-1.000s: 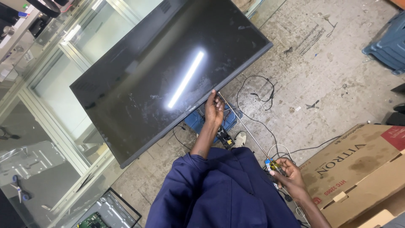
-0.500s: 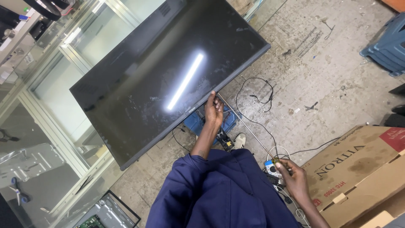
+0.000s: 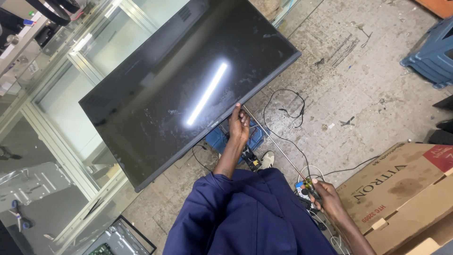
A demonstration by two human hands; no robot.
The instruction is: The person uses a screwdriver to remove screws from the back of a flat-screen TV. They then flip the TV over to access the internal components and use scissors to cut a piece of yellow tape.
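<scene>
Little is changing from the earlier pictures: the right hand [image 3: 325, 196] is staying low beside the cardboard box [image 3: 401, 189], and the left hand [image 3: 239, 125] is keeping its place on the lower edge of the flat-screen television [image 3: 188, 85], which is sitting slightly differently in the picture, probably because the head is moving.

Seen from the head camera, the television is standing tilted on its long edge, dark screen facing up and catching the reflection of a ceiling tube light. It is leaning back towards the glass-fronted display cabinet [image 3: 61, 94], and the left hand appears to be steadying it so it is not tipping forward. That arm is reaching straight out from the blue sleeve, wrist high, fingers curling over the bezel; a thin metal rod [image 3: 278, 144] is running from just by this hand down towards the right one.

Down at the right, the arm is bending close to the body, its fingers pinching a small probe-like tool over a little electronic tester [image 3: 302, 189] lying on the concrete floor [image 3: 358, 80]. Black wires [image 3: 283, 101] are trailing across the floor nearby, and a blue plastic stool [image 3: 432, 56] is standing well apart.
</scene>
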